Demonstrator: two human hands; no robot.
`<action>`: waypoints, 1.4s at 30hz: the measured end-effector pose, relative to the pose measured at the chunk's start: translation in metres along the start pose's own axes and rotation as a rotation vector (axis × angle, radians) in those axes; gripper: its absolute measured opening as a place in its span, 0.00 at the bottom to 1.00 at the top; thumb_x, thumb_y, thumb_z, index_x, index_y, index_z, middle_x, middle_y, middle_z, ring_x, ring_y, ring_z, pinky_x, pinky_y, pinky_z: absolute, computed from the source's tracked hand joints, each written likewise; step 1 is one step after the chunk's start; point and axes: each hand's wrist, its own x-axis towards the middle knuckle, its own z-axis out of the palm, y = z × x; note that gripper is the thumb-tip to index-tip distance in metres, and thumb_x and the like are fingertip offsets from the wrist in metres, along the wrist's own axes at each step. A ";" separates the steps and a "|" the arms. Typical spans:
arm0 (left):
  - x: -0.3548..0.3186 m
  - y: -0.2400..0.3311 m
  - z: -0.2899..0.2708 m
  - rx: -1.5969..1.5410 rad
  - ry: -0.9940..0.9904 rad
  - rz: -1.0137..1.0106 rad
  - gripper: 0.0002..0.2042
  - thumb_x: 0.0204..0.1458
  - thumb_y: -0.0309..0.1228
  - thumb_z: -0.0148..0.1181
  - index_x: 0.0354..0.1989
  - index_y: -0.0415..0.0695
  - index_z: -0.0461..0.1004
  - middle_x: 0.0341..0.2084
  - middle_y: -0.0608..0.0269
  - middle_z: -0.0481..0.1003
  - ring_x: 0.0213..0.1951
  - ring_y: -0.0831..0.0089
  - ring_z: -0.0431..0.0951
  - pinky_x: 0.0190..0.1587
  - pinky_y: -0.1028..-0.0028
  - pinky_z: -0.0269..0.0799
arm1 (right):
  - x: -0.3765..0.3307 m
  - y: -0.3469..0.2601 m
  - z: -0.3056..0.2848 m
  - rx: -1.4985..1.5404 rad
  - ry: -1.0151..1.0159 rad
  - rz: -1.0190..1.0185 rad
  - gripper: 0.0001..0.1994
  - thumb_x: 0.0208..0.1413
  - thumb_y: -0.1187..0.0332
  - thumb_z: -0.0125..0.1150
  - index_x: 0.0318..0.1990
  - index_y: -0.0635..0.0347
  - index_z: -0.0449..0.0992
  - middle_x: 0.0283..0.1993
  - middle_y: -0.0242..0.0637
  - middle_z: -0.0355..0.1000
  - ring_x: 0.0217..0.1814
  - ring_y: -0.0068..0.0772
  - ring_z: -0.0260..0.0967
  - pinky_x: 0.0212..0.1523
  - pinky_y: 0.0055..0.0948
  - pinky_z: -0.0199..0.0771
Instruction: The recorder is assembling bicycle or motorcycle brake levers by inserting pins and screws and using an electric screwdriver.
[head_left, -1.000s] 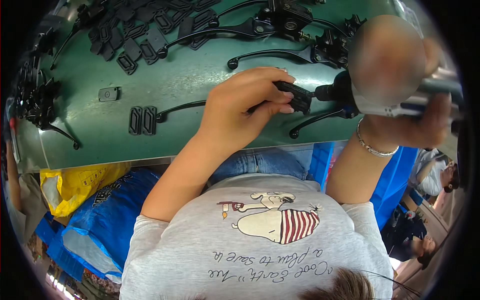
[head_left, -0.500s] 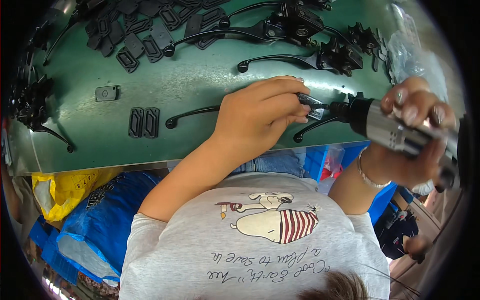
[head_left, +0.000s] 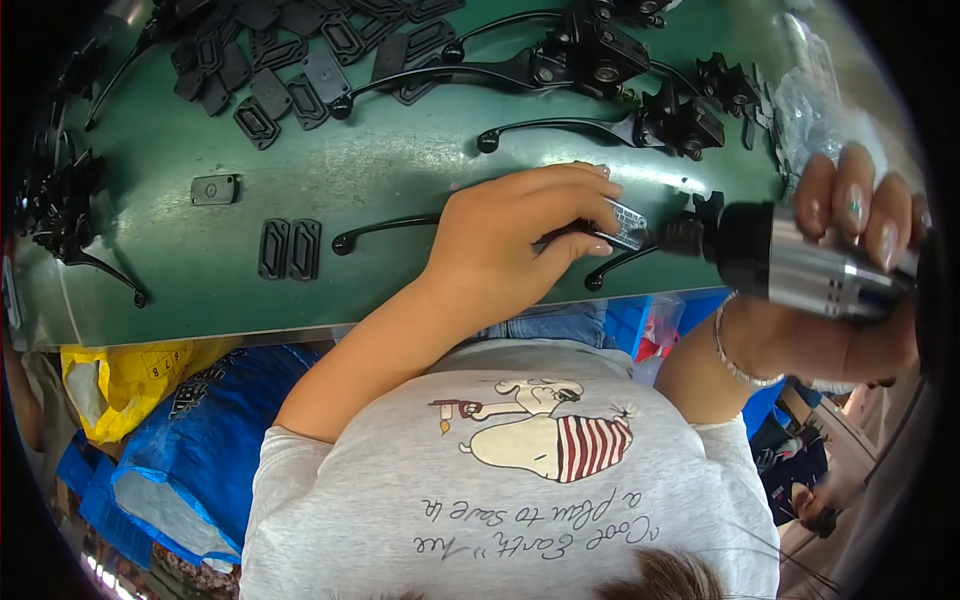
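My left hand is closed over a brake lever assembly lying on the green table. Its black ball-ended lever sticks out to the left of my hand, and a lettered reservoir cap shows by my fingertips. Most of the body is hidden under my palm. In my right hand is a silver and black power screwdriver, wrapped by my fingers and pointing left. Its front end is close to the cap's right side; blur hides whether they touch. Another lever end shows below the tool.
Two black gaskets and a small cap lie to the left. Caps and gaskets form a pile at the far side. More lever assemblies lie beyond my hands and at the left edge. A plastic bag sits far right.
The screwdriver has pulled back to the right from the cap, and its tip no longer sits between my left fingers. The cap's label shows more. My left hand has shifted only slightly.
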 end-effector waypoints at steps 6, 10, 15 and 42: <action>0.001 0.001 -0.002 -0.129 0.003 -0.096 0.09 0.44 0.17 0.68 0.34 0.38 0.76 0.44 0.55 0.81 0.55 0.63 0.77 0.56 0.68 0.75 | -0.009 -0.016 -0.016 -0.099 0.111 0.229 0.18 0.54 0.53 0.60 0.45 0.55 0.71 0.35 0.33 0.69 0.41 0.32 0.64 0.36 0.29 0.62; 0.000 -0.001 -0.002 -0.127 0.024 -0.037 0.10 0.44 0.18 0.69 0.34 0.37 0.76 0.44 0.55 0.81 0.55 0.62 0.78 0.56 0.68 0.74 | -0.010 -0.017 -0.021 -0.138 0.088 0.284 0.18 0.53 0.53 0.61 0.45 0.54 0.71 0.35 0.30 0.70 0.41 0.31 0.64 0.36 0.28 0.61; 0.000 -0.003 -0.002 -0.124 0.025 -0.035 0.09 0.45 0.19 0.69 0.34 0.37 0.77 0.44 0.54 0.81 0.54 0.61 0.78 0.55 0.68 0.74 | -0.013 -0.011 -0.020 -0.175 0.064 0.340 0.18 0.52 0.54 0.62 0.44 0.53 0.71 0.34 0.28 0.70 0.40 0.30 0.64 0.35 0.27 0.61; 0.002 0.001 -0.007 0.015 -0.052 -0.099 0.21 0.42 0.18 0.69 0.47 0.45 0.77 0.45 0.60 0.80 0.46 0.64 0.82 0.47 0.71 0.78 | -0.001 0.010 -0.013 -0.046 -0.210 0.408 0.18 0.47 0.55 0.76 0.39 0.47 0.72 0.30 0.22 0.73 0.35 0.21 0.69 0.40 0.25 0.66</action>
